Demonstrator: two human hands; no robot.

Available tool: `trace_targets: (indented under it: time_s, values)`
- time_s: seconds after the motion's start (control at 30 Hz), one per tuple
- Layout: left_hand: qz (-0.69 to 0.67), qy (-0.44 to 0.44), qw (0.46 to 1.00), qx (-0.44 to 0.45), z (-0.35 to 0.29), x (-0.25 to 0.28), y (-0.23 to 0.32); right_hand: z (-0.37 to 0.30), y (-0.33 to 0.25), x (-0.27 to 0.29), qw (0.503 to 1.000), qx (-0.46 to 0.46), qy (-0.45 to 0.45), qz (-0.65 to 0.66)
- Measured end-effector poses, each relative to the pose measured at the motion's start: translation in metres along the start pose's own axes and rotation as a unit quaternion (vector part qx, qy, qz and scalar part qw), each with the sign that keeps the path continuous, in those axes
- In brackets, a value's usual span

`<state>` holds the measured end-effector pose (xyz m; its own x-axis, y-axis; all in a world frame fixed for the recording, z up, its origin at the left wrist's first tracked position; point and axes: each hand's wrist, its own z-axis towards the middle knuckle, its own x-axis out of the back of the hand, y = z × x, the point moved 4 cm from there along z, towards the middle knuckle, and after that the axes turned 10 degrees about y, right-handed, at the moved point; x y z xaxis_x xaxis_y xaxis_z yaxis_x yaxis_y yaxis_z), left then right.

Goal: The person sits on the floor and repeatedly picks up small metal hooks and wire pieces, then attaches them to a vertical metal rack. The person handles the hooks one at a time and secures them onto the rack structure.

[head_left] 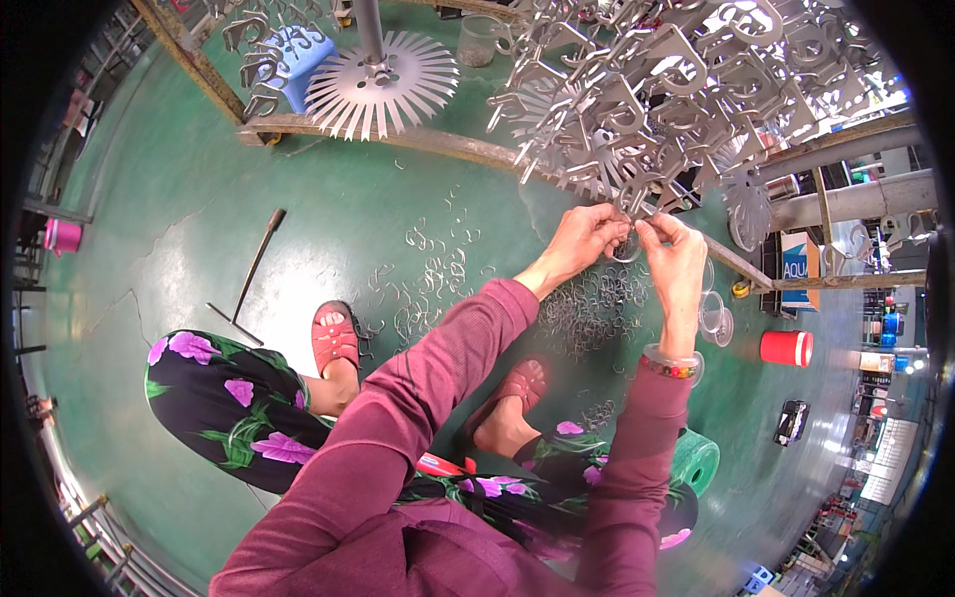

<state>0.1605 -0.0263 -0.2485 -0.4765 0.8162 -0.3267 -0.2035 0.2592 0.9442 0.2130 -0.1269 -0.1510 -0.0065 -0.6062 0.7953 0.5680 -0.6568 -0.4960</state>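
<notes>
Many grey metal brackets point(676, 70) with rounded loops hang in a dense cluster at the upper right. At the cluster's lower edge, my left hand point(589, 239) pinches a grey bracket with a curved loop point(627, 249). My right hand point(676, 261) is closed in a pinch just right of that loop; its fingertips cover whatever small thing they hold. Both forearms reach forward, with the hands almost touching. On the green floor below lies a heap of small curved wire hooks point(594, 313), and more loose hooks point(428, 274) are scattered to the left.
A metal rail point(438, 144) crosses in front, with a slotted metal disc point(383, 85) and a blue stool point(298, 60) beyond it. A T-shaped rod tool point(261, 261) lies left of my feet. To the right are clear plastic cups point(714, 318) and a red container point(786, 348).
</notes>
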Motion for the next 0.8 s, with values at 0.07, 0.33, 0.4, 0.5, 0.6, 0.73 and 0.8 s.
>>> trace_targets:
  time_s: [0.07,0.33,0.4,0.5,0.6,0.73,0.8]
  values:
    - [-0.051,-0.028,0.998,0.020,0.004,0.000,-0.009,0.004,-0.009,0.006,0.998,-0.013,-0.052,-0.026]
    - [-0.096,-0.080,0.989,0.078,0.014,0.003,-0.019,0.013,-0.004,-0.003,0.991,-0.077,-0.085,0.069]
    - [-0.107,-0.091,0.985,0.099,0.017,0.006,-0.021,0.013,-0.003,-0.006,0.987,-0.091,-0.083,0.102]
    - [-0.145,-0.111,0.973,0.144,0.021,0.008,-0.021,0.013,0.004,-0.011,0.987,-0.090,-0.058,0.121]
    - [-0.164,-0.075,0.967,0.180,0.022,0.012,-0.019,0.018,-0.004,-0.014,0.994,-0.068,-0.025,0.077]
    - [-0.248,-0.026,0.945,0.212,0.014,0.026,-0.031,0.026,-0.017,-0.020,0.996,-0.057,-0.054,0.046]
    - [-0.306,0.007,0.928,0.211,0.011,0.045,-0.039,0.032,-0.023,-0.027,0.995,-0.062,-0.056,0.046]
